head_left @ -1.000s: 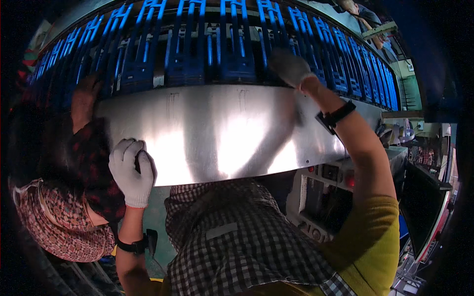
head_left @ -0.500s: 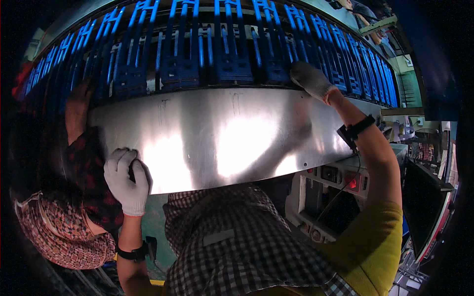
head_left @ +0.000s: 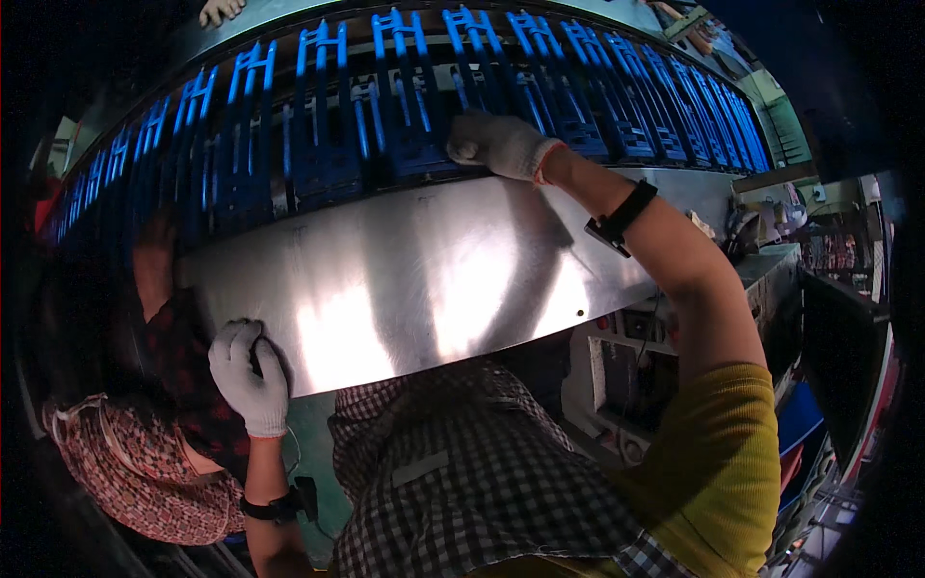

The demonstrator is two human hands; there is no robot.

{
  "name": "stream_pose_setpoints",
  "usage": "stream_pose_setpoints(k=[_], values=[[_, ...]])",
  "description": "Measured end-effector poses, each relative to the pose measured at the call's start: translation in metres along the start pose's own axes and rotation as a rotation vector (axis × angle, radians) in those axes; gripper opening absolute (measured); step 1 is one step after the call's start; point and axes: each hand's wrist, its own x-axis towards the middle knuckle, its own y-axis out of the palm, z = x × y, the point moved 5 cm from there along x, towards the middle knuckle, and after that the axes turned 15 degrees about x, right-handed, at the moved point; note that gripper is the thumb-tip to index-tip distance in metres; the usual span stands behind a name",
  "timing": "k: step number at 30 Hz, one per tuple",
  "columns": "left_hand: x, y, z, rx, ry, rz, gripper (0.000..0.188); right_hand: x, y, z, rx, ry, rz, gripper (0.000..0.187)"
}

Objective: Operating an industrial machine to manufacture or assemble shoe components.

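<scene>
A shiny metal plate (head_left: 405,279) stretches in front of me, its near edge close to my checked apron. My left hand (head_left: 249,376), in a white knitted glove, lies at the plate's near left corner, fingers extended and thumb apart. At the plate's far edge my right hand (head_left: 501,146), gloved the same way, has its fingers curled against the row of blue-lit metal bars (head_left: 400,43). What those fingers hold, if anything, is hidden. Black bands circle both my wrists.
Close on my left is a co-worker in a patterned cap (head_left: 135,472), a bare hand (head_left: 154,265) by the plate's left end. Another person's hand (head_left: 222,10) shows at the far side. A pale machine housing (head_left: 597,385) stands below the plate, and a dark screen-like panel (head_left: 838,356) at right.
My right hand has moved left along the plate's far edge, and its fingers are now curled. My left hand stays at the near left corner. Another person's hand has appeared at the far left.
</scene>
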Motion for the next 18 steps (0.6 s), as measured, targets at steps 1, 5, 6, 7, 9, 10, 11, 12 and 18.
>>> stream_pose_setpoints(k=[1,5,6,7,9,10,11,12,18], values=[[0.0,0.0,0.001,-0.014,-0.004,0.0,0.022,-0.014,-0.002,-0.02,-0.075,0.092,0.069,0.023],[0.0,0.005,0.006,-0.042,0.0,-0.007,0.021,-0.089,-0.058,-0.071,-0.584,-0.07,-0.02,0.041],[-0.001,0.005,0.007,-0.039,0.016,0.001,0.021,-0.102,-0.068,-0.09,-0.727,0.133,0.087,0.054],[-0.001,0.007,0.009,-0.032,-0.002,0.002,0.021,-0.1,-0.078,-0.09,-0.729,0.05,0.034,0.054],[0.0,0.013,0.014,-0.016,-0.038,0.062,0.02,-0.099,-0.1,-0.089,0.045,0.214,-0.221,0.048],[0.003,0.013,0.014,-0.025,-0.017,0.029,0.02,-0.094,-0.102,-0.081,0.437,0.279,-0.347,0.045],[0.006,0.015,0.014,-0.036,-0.025,0.056,0.02,-0.09,-0.098,-0.069,0.838,0.332,-0.47,0.042],[0.013,0.016,0.013,-0.049,-0.033,0.054,0.02,-0.082,-0.088,-0.047,1.235,0.258,-0.59,0.039],[0.067,0.031,-0.054,-0.476,-0.033,0.192,0.03,-0.071,-0.019,0.117,1.996,-0.22,-0.606,0.045]])
